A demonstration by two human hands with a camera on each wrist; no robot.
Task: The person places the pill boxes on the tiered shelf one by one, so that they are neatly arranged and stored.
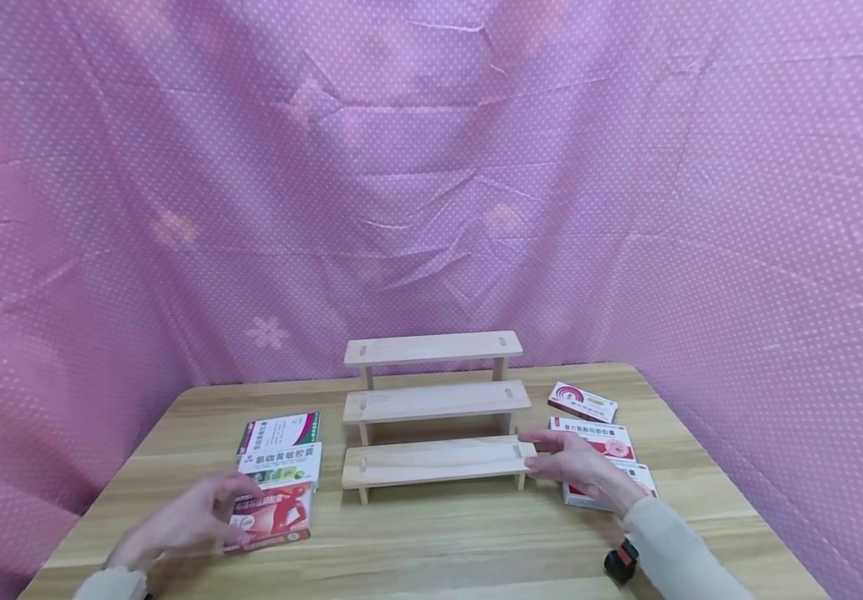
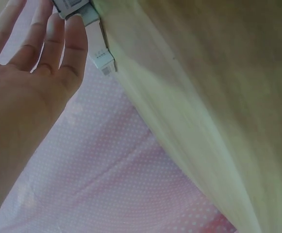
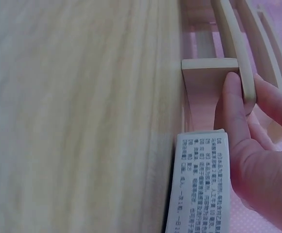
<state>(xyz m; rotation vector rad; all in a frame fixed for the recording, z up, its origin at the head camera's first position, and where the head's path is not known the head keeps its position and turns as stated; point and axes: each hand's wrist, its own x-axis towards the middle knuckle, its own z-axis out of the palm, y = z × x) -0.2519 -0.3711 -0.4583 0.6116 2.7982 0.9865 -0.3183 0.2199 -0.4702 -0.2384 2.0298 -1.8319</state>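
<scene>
A three-tier wooden display stand (image 1: 439,461) stands in the middle of the table. My right hand (image 1: 577,467) pinches the right end of its lowest step, the thumb and a finger on opposite faces of the board (image 3: 235,43). My left hand (image 1: 187,512), slightly blurred, is at the left edge of a red medicine box (image 1: 274,515), fingertips overlapping its corner in the head view. In the left wrist view the fingers (image 2: 74,53) reach out fairly straight towards the boxes. Behind the red box lie a white-and-green medicine box (image 1: 281,462) and a white medicine box with a magenta end (image 1: 279,433).
On the right lie a small white medicine box (image 1: 583,402), a white-and-red one (image 1: 596,432) and another white one (image 1: 637,477), partly behind my right hand. A black-and-red object (image 1: 621,562) is by the right sleeve. Pink dotted cloth (image 1: 431,183) hangs around the wooden table (image 1: 416,546).
</scene>
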